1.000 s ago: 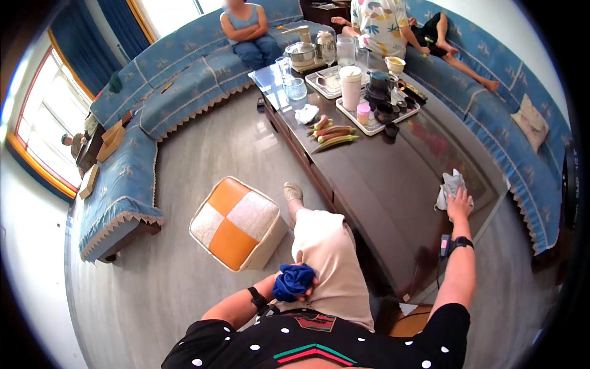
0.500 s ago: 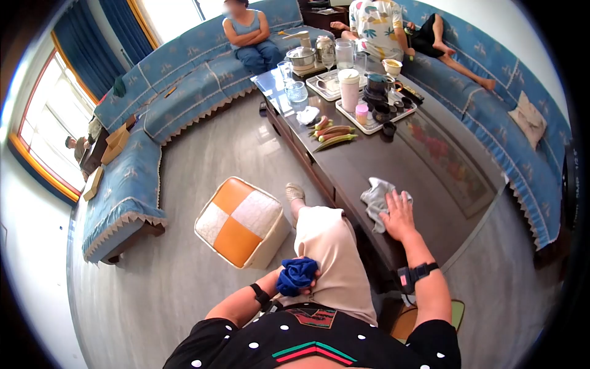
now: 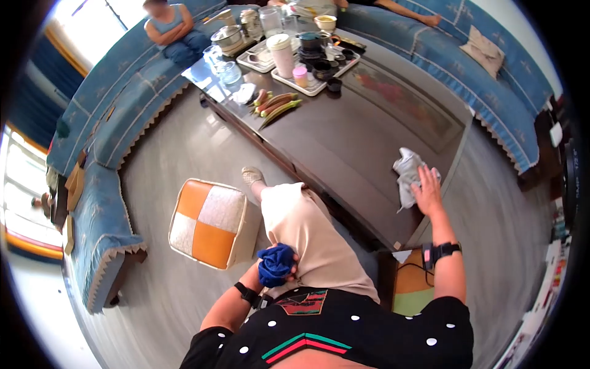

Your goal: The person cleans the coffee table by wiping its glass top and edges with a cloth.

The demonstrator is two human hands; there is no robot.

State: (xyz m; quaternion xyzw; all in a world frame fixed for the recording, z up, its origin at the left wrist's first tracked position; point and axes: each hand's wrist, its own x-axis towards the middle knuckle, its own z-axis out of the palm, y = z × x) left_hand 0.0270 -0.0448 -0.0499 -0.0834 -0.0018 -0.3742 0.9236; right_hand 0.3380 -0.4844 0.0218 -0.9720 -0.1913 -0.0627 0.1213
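Note:
My right hand lies on a crumpled grey cloth near the right end of the dark glossy table. Its fingers are stretched out, with the palm side down against the cloth and table. My left hand is closed round a bunched dark blue cloth, held above my lap by the beige trousers. Much of this hand is hidden behind the blue cloth.
Okra pods, a white tray, a tall cup and a steel pot are on the table's far part. A checkered stool stands left. A person sits on the blue sofa.
My right hand and the grey cloth first moved left and nearer over the table, then back toward its right end. The view has turned right. My left hand still holds the blue cloth.

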